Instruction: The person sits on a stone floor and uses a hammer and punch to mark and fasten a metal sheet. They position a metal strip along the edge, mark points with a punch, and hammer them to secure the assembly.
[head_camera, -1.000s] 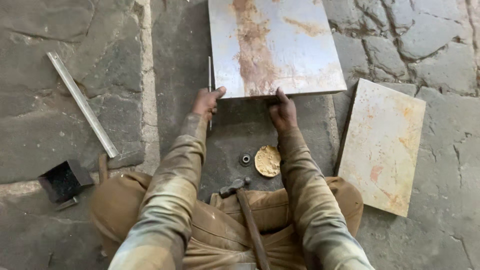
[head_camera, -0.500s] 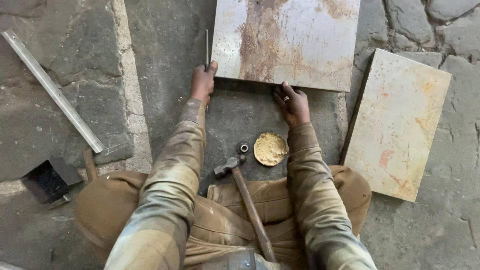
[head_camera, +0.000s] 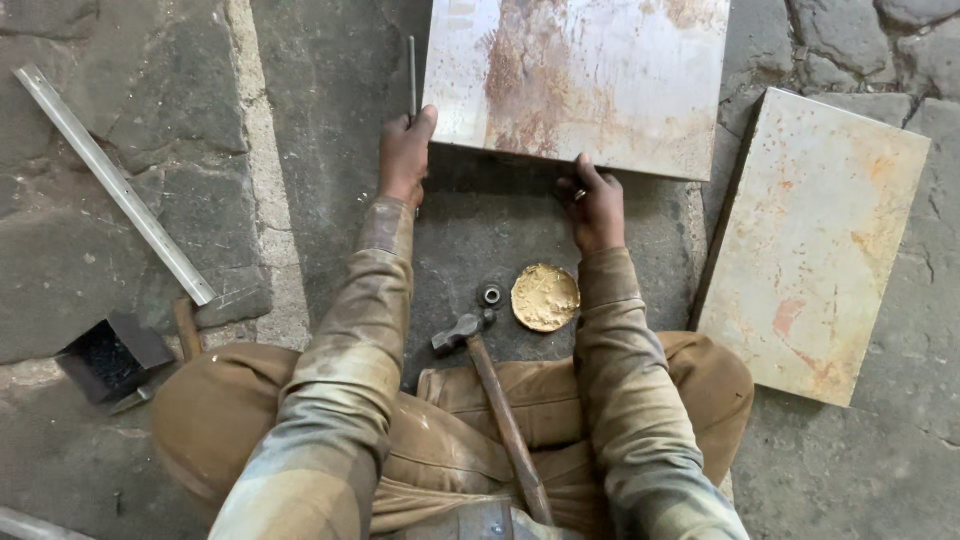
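A large rust-stained metal plate (head_camera: 580, 75) lies on the dark stone floor in front of me. My left hand (head_camera: 404, 152) grips its near left corner, beside a thin metal rod (head_camera: 411, 75) lying along the plate's left edge. My right hand (head_camera: 594, 205) holds the plate's near edge further right, fingers curled under it. A hammer (head_camera: 490, 385) with a wooden handle rests across my lap, its head on the floor between my arms. Next to the hammer head sit a small metal nut (head_camera: 491, 294) and a round yellowish disc (head_camera: 545, 297).
A second pale, rust-marked plate (head_camera: 815, 245) lies tilted at the right. A long metal bar (head_camera: 115, 185) runs diagonally at the left, with a small dark box-shaped piece (head_camera: 105, 355) near my left knee. The floor is uneven stone slabs.
Both hands and the large plate sit further from my lap than a second ago, opening a wider gap to the disc and hammer. The view has shifted a little.
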